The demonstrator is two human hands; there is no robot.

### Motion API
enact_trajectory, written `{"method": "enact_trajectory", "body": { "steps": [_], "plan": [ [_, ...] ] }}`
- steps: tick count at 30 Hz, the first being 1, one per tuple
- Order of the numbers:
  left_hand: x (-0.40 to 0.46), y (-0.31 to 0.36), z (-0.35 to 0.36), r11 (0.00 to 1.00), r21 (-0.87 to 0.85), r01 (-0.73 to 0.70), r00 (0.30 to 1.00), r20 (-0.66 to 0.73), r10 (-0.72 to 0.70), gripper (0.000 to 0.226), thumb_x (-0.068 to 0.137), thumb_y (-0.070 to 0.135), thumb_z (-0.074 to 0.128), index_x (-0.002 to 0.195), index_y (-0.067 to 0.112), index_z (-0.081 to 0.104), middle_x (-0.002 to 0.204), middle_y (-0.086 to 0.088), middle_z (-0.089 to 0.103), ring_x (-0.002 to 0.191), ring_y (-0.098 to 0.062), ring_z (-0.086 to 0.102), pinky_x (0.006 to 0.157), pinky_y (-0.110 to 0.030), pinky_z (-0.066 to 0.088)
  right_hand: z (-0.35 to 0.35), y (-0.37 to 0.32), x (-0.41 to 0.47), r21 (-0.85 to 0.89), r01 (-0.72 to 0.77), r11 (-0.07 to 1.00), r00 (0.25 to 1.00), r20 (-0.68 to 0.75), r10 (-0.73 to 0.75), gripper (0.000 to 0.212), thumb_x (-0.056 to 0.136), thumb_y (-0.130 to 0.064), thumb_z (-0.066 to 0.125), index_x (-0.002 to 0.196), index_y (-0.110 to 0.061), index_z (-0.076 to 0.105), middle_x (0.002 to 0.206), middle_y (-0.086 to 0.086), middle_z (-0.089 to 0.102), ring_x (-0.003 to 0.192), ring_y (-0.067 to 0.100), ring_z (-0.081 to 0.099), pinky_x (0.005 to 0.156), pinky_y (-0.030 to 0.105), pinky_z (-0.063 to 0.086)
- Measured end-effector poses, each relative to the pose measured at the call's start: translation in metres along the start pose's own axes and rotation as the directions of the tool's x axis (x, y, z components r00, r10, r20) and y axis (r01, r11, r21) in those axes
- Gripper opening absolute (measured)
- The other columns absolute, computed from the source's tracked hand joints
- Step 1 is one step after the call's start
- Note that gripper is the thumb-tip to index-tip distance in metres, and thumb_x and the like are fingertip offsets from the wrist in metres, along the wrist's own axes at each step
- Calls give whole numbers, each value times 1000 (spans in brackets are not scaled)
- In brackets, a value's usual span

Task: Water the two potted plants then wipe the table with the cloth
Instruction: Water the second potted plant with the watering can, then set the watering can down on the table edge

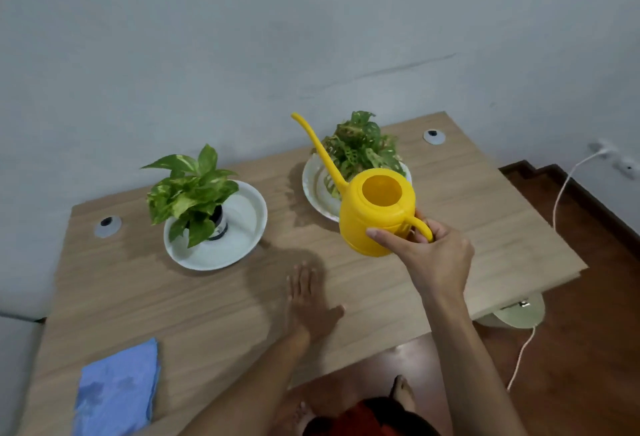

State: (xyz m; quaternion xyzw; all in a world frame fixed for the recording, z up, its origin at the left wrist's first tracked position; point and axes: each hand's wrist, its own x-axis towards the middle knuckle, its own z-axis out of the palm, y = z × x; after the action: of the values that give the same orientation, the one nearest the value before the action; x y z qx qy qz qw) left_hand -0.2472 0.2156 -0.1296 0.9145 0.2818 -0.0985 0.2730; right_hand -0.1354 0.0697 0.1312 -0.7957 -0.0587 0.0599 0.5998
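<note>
My right hand (429,252) grips the handle of a yellow watering can (375,214), held above the table with its long spout pointing up and to the left. Behind the can stands the right potted plant (360,148) with speckled leaves, in a white dish (315,190). The left potted plant (190,190), with green and cream leaves, sits in another white dish (242,228). My left hand (310,300) lies flat on the wooden table (173,297), fingers spread. A folded blue cloth (117,390) rests at the table's near left corner.
The table stands against a pale wall. Two round cable grommets (108,225) (434,136) sit in the tabletop. A white cable (561,193) runs from a wall socket down over the dark wood floor at the right. A foot shows below the table's front edge.
</note>
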Motion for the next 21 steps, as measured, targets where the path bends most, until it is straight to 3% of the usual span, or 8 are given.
{"method": "enact_trajectory", "body": {
  "steps": [3,5,7,9,11,15,19,21],
  "plan": [
    [5,45,17,996,13,-94,994,48,93,107,67,73,48,131,-13,48,134,-38,55,135,-44,30,122,-43,-1,-42,22,18,-28,-27,999,994,-102,24,51,41,-47,94,61,-9,67,46,-10,49,48,1,39,48,28,41],
    [12,80,28,988,33,-153,985,87,150,108,74,76,45,133,-14,45,136,-39,53,137,-43,31,121,-44,4,-74,37,30,-54,-39,998,985,-172,29,71,37,-57,91,71,0,66,52,13,52,52,8,37,51,39,46],
    [17,114,36,978,71,-196,975,120,187,106,86,78,35,133,-16,50,138,-38,52,138,-47,39,120,-43,7,-102,48,39,-47,-77,996,973,-222,65,75,36,-58,90,78,0,67,61,21,60,55,7,42,55,41,51],
    [23,150,45,964,131,-230,971,102,218,106,85,76,36,134,-16,52,142,-36,50,134,-51,47,121,-40,6,-134,64,50,-49,-128,991,958,-263,111,59,39,-51,93,67,-6,67,53,7,60,51,2,43,52,35,49],
    [26,183,48,938,184,-295,955,72,287,111,78,78,40,142,-13,44,152,-33,40,141,-48,40,122,-41,5,-159,79,61,-95,-145,985,944,-310,110,53,43,-44,95,48,-15,52,40,-11,43,44,5,35,46,25,37],
    [42,241,63,928,198,-316,949,58,310,123,71,85,23,159,1,10,169,-18,-1,156,-30,-6,125,-40,-6,-203,120,85,-102,-172,980,921,-369,124,57,46,-41,95,48,-12,46,38,-11,36,43,8,32,43,19,28],
    [66,272,83,930,243,-277,960,31,278,124,68,87,25,158,2,14,168,-19,-1,156,-30,-5,126,-44,-4,-228,156,109,-100,-206,973,909,-389,153,63,50,-39,94,49,-9,38,39,-22,41,41,8,35,43,22,25],
    [75,278,94,927,262,-269,963,40,268,127,68,89,25,159,1,9,168,-20,-3,156,-31,-6,126,-45,-6,-234,174,120,-123,-211,970,904,-401,146,65,52,-39,93,48,-14,34,39,-17,39,42,9,33,43,22,24]
  ]
}}
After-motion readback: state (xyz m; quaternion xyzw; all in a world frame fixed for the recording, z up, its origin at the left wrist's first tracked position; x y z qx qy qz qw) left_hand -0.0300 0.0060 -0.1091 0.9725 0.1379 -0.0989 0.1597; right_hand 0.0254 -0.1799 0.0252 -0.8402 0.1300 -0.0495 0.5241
